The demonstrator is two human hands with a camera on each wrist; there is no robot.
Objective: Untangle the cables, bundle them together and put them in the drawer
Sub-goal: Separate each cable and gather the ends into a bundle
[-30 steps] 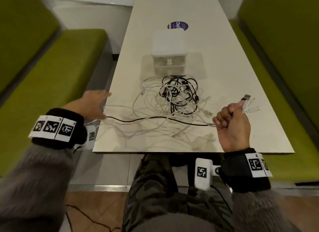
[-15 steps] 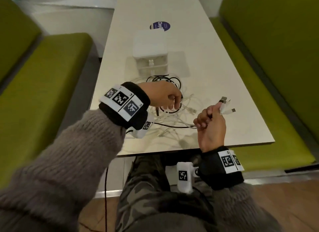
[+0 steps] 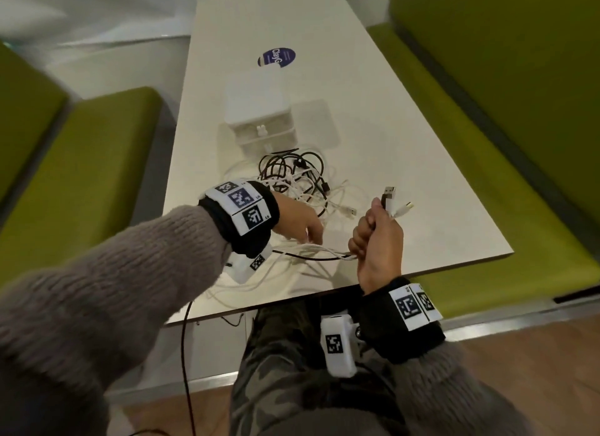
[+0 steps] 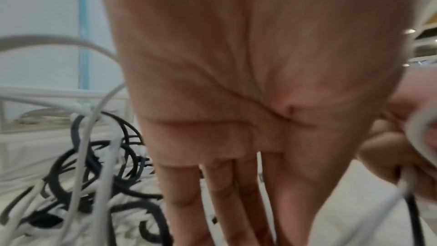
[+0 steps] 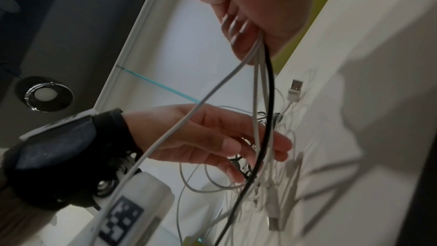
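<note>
A tangle of black and white cables (image 3: 297,181) (image 4: 94,166) lies on the white table (image 3: 406,163) in front of a small white drawer unit (image 3: 259,111), whose drawers look closed. My right hand (image 3: 373,237) (image 5: 248,25) grips several cable ends in a fist, with USB plugs (image 3: 391,197) sticking out above the thumb. Black and white strands (image 5: 266,100) hang from that fist to the pile. My left hand (image 3: 305,231) (image 4: 236,184) hovers with straight fingers (image 5: 248,147) just left of those strands and holds nothing.
Green benches (image 3: 91,176) (image 3: 503,127) flank the table. A round blue sticker (image 3: 276,57) lies beyond the drawer unit. A loose white USB plug (image 3: 349,211) (image 5: 295,89) rests on the table near my right hand. White loops trail to the near table edge (image 3: 259,309).
My left hand went from the table's left edge to the tangle, then drew back toward my right fist with its fingers opened. The right hand kept its grip and stayed about in place.
</note>
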